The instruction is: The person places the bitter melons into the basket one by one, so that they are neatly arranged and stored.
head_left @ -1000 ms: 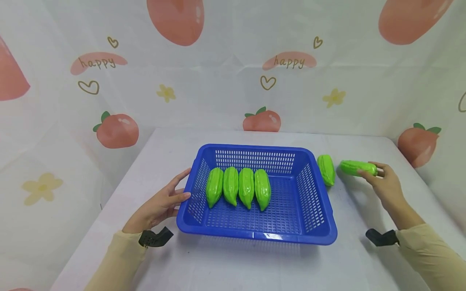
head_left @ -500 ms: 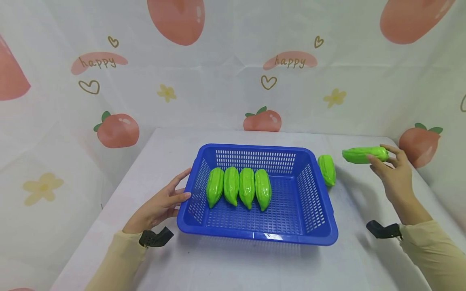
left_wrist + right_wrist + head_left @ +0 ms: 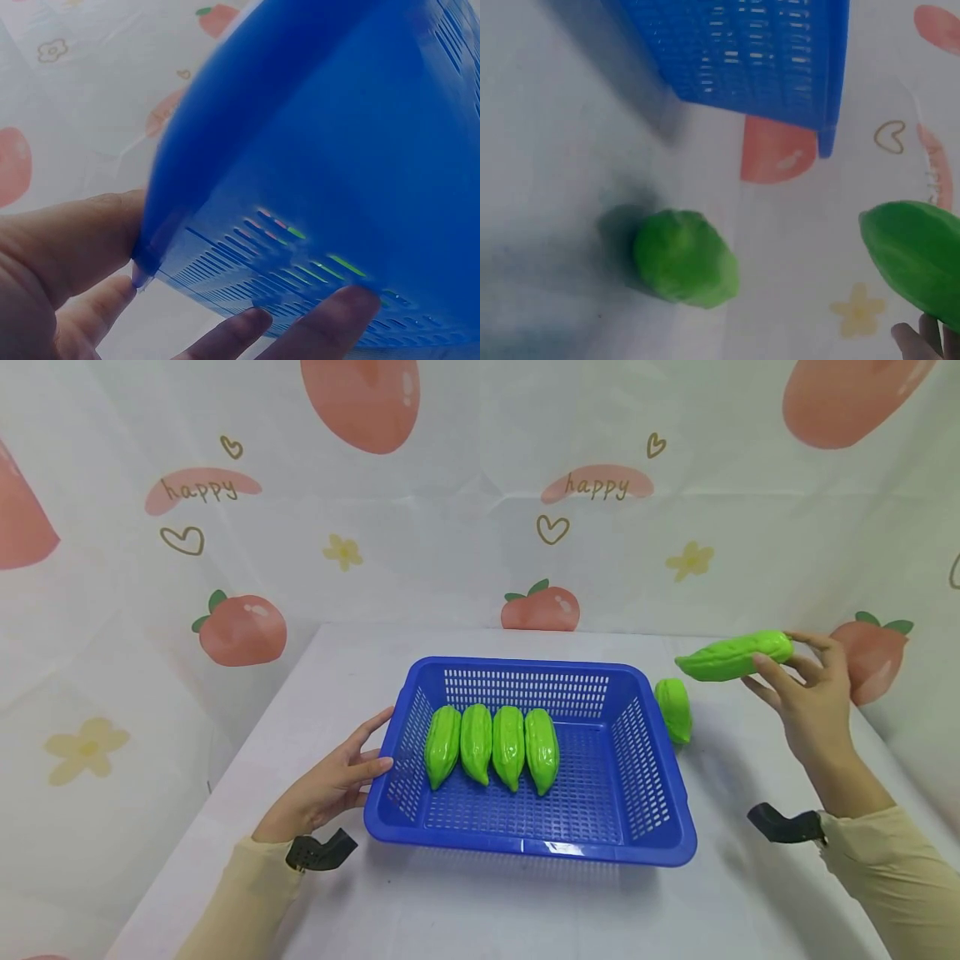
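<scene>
My right hand (image 3: 813, 693) pinches a glossy bright green, ribbed bitter melon (image 3: 735, 657), raised above the table with its pointed end towards the left. The right wrist view shows that held bitter melon (image 3: 915, 259) at the right edge, with fingertips below it. On the left, my left hand (image 3: 337, 781) holds the side rim of a blue plastic basket (image 3: 525, 852); in the left wrist view its fingers (image 3: 330, 326) lie against the slotted wall. Several green bitter melons (image 3: 507, 749) lie in a row in the basket's left part. Another bitter melon (image 3: 675, 710) rests on the table just right of the basket.
A white cloth covers the table (image 3: 480, 910). Behind it hangs a white backdrop (image 3: 450, 560) printed with peaches, flowers and hearts. Black cameras are strapped to both wrists, including the right wrist camera (image 3: 786, 823).
My right hand has lifted the bitter melon off the table, and its pointed end has swung left and now partly overlaps the view near the other bitter melon. The left hand and basket stay put.
</scene>
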Tool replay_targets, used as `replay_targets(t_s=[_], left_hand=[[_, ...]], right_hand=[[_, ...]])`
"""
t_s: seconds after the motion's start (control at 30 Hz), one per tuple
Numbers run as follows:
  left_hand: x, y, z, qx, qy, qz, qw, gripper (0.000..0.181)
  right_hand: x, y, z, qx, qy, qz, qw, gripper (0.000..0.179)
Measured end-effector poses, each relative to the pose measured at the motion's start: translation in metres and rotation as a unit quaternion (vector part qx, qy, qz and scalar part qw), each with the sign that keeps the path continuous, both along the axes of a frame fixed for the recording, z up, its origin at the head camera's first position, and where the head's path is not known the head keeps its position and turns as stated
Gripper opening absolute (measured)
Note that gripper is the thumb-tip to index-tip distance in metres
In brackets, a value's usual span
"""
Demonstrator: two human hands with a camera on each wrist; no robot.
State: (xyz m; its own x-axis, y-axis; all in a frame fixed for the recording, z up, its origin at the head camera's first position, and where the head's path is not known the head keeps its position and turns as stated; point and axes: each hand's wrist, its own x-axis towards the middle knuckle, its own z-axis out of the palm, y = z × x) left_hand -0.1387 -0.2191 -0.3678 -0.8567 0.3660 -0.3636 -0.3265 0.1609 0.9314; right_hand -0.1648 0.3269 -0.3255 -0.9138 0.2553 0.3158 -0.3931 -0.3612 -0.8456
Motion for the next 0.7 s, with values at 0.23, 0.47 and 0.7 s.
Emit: replay_targets(t_s=[0.23, 0.47, 0.7], left_hand=[[0.0, 0.0, 0.001, -0.005, 0.001, 0.002, 1.0, 0.077], [0.001, 0.0, 0.001, 0.0, 0.001, -0.001, 1.0, 0.076], [0.001, 0.001, 0.0, -0.005, -0.002, 0.001, 1.0, 0.077]], right_hand=[[0.004, -0.018, 0.011, -0.003, 0.052, 0.059, 0.9969, 0.044], [0.006, -0.033, 0.013, 0.083, 0.05, 0.071, 0.9928, 0.047], [0.004, -0.051, 0.009, 0.142, 0.035, 0.106, 0.9835, 0.051]])
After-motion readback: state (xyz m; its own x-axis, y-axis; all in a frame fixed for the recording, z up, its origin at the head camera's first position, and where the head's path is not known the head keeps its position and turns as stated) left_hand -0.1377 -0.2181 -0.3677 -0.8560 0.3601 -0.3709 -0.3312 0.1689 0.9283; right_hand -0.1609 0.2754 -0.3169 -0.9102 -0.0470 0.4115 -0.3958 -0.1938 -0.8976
